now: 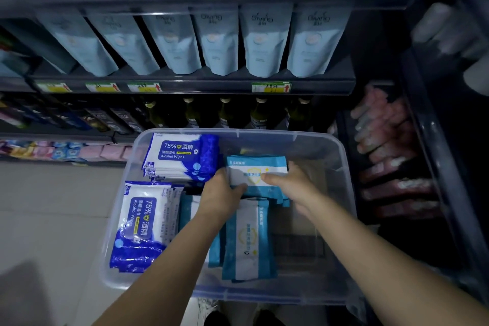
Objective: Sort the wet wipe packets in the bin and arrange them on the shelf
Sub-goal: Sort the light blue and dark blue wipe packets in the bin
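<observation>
**Both grips on light-blue stack, inside bin**

I see the left grip (221, 192) and right grip (289, 184) clamped on opposite ends of the light-blue packet stack (258, 174), thumbs on top. The stack sits mid-bin, inside the clear bin (341, 156). More light-blue packets (248, 241) lie just below it, nearer me. Dark-blue alcohol wipe packs (180, 153) fill the bin's left side in two piles. The shelf (185, 85) ahead carries pale pouches (264, 40).

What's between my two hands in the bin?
A stack of light-blue wipe packets, gripped between left hand and right hand, seen in the head view.
</observation>
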`<action>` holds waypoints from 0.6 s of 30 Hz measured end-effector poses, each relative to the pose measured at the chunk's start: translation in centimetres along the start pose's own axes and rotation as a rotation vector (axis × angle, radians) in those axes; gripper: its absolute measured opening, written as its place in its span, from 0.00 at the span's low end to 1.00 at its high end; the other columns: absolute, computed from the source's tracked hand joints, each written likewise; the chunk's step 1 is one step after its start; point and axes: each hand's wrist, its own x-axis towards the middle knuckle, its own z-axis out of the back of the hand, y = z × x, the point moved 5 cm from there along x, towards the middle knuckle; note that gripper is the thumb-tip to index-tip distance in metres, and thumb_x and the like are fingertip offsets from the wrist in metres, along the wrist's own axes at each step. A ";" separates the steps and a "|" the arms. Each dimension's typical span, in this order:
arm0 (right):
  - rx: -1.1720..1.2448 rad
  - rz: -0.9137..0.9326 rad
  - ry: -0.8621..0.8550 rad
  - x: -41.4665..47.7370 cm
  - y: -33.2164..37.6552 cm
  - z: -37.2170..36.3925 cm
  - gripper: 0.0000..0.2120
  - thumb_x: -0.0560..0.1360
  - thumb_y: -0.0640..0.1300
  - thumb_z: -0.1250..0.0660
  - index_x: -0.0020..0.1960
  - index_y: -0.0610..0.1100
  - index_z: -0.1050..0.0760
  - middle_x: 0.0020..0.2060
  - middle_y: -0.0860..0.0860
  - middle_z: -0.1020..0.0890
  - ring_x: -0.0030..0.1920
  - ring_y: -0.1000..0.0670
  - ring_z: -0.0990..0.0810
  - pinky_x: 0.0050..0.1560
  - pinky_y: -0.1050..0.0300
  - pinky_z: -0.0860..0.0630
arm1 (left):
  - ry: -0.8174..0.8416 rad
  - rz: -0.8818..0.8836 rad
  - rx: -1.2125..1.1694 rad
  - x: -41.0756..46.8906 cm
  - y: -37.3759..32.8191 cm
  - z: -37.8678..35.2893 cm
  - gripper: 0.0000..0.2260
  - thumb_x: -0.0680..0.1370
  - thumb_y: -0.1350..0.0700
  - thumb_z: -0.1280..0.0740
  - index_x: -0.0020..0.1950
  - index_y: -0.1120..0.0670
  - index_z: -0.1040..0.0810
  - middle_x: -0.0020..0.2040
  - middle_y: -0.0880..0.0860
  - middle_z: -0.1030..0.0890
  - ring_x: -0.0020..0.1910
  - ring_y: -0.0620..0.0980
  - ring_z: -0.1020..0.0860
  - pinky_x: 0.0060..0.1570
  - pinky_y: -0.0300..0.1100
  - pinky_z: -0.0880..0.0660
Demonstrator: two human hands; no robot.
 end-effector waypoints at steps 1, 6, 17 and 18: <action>0.007 -0.011 -0.008 0.0 0.0 -0.1 0.13 0.71 0.35 0.28 0.52 0.42 0.27 0.47 0.48 0.18 0.45 0.50 0.19 0.40 0.60 0.23 | -0.003 -0.005 -0.009 -0.1 0.0 0.0 0.17 0.76 0.56 0.31 0.63 0.58 0.29 0.59 0.57 0.22 0.55 0.55 0.23 0.49 0.43 0.25; 0.082 -0.045 0.013 -0.2 -0.3 -0.2 0.15 0.72 0.32 0.31 0.57 0.40 0.27 0.51 0.46 0.19 0.47 0.49 0.20 0.40 0.61 0.24 | -0.023 -0.057 -0.020 -0.4 0.0 -0.4 0.17 0.77 0.58 0.32 0.64 0.58 0.31 0.57 0.51 0.24 0.57 0.54 0.24 0.48 0.40 0.28; 0.191 0.114 -0.011 -2.2 2.3 1.3 0.19 0.72 0.28 0.34 0.61 0.36 0.29 0.48 0.46 0.18 0.46 0.49 0.19 0.45 0.58 0.21 | -0.099 -0.364 -0.239 -2.4 -2.7 1.2 0.19 0.74 0.59 0.29 0.62 0.51 0.31 0.50 0.43 0.24 0.51 0.44 0.24 0.44 0.24 0.29; 0.202 0.142 -0.006 -2.5 3.0 1.7 0.19 0.72 0.28 0.34 0.62 0.35 0.29 0.49 0.44 0.18 0.47 0.47 0.19 0.48 0.55 0.21 | -0.088 -0.388 -0.275 -2.5 -3.0 1.6 0.23 0.74 0.58 0.28 0.65 0.49 0.32 0.54 0.44 0.23 0.54 0.43 0.24 0.50 0.29 0.27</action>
